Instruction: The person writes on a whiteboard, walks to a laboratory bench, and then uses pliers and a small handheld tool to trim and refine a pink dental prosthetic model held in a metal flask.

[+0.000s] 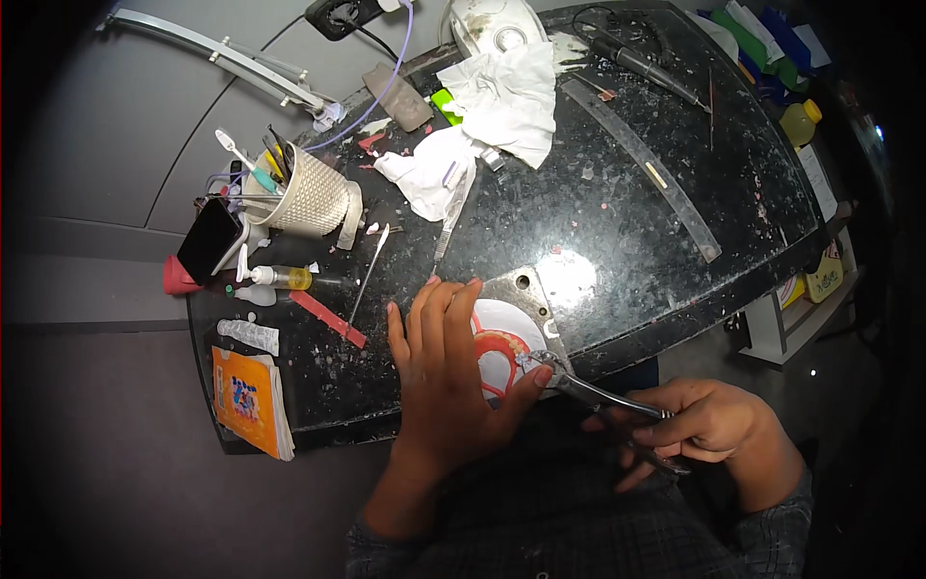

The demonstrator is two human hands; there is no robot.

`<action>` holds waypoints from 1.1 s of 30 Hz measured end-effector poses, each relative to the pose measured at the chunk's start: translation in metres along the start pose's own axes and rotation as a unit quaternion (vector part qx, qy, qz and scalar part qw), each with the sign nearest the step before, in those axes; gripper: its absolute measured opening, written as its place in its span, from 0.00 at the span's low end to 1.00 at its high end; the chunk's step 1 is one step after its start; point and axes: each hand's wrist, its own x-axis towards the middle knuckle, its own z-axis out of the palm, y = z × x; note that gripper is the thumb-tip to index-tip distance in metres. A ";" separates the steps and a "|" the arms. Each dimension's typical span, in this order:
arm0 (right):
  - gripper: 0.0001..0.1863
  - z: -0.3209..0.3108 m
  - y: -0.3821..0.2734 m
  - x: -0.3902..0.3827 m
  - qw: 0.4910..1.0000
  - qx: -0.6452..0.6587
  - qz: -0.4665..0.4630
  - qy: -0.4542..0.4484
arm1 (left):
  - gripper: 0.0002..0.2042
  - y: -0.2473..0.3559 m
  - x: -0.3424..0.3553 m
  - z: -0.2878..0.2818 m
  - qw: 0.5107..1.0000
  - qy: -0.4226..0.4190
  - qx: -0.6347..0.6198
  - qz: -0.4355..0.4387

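Note:
My left hand [444, 376] grips a round white cast [508, 314] from the left, its thumb near the jaws of metal pliers. The cast carries a pink denture-like arch [502, 343] with a row of teeth and sits on a metal plate [531, 289] with holes, at the table's near edge. My right hand [694, 425] holds the long chrome handles of the pliers [598, 394], whose head meets the arch's right side. The exact contact at the jaws is too small to tell. A pink strip [326, 318] and a thin metal tool [370, 270] lie left of my left hand.
On the black table [675, 145] are a brush cup [309, 198], phone [207, 241], bottles, orange booklet [246, 400], crumpled white tissues [497, 101], clear ruler-like strip [641, 169] and corded handpiece [646, 72]. A shelf unit [772, 328] with papers stands at right.

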 end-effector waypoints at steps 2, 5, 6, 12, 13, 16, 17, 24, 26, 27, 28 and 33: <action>0.25 -0.012 0.007 0.001 0.998 0.045 -0.004 -0.039 | 0.48 0.000 0.001 -0.001 1.000 -0.004 0.001 0.005; 0.25 -0.015 0.007 0.003 0.997 0.045 0.001 -0.058 | 0.48 -0.001 0.001 0.000 1.000 -0.002 0.004 0.004; 0.25 -0.015 0.007 0.003 0.997 0.045 0.001 -0.058 | 0.48 -0.002 0.001 0.001 1.000 -0.003 0.003 0.004; 0.22 -0.009 0.002 0.003 1.000 -0.004 -0.009 -0.017 | 0.45 0.000 0.001 0.000 1.000 0.004 -0.003 -0.005; 0.22 -0.010 0.003 0.002 1.000 0.004 -0.010 -0.021 | 0.45 0.000 0.001 0.000 1.000 0.005 -0.005 -0.003; 0.21 -0.016 0.003 0.003 0.999 0.015 -0.013 -0.037 | 0.46 -0.002 0.001 0.001 1.000 -0.002 -0.005 0.000; 0.21 -0.017 0.002 0.003 0.998 0.016 -0.016 -0.051 | 0.48 -0.002 0.000 0.001 1.000 -0.010 -0.004 0.002; 0.21 -0.011 -0.006 -0.001 0.998 0.022 0.023 -0.063 | 0.48 -0.001 0.001 0.003 1.000 -0.007 -0.016 0.010; 0.22 -0.001 -0.008 0.000 0.999 0.014 0.024 -0.021 | 0.48 -0.002 0.000 0.002 1.000 0.002 -0.022 0.020; 0.22 0.000 -0.008 0.000 0.999 0.013 0.024 -0.023 | 0.48 -0.001 -0.001 0.000 1.000 0.003 -0.020 0.018; 0.22 0.000 -0.009 0.000 0.999 0.017 0.027 -0.036 | 0.48 -0.001 0.000 0.001 1.000 0.001 -0.018 0.020; 0.23 0.004 -0.005 -0.003 0.996 0.050 0.024 -0.063 | 0.48 0.001 0.002 0.000 0.999 0.005 -0.023 0.027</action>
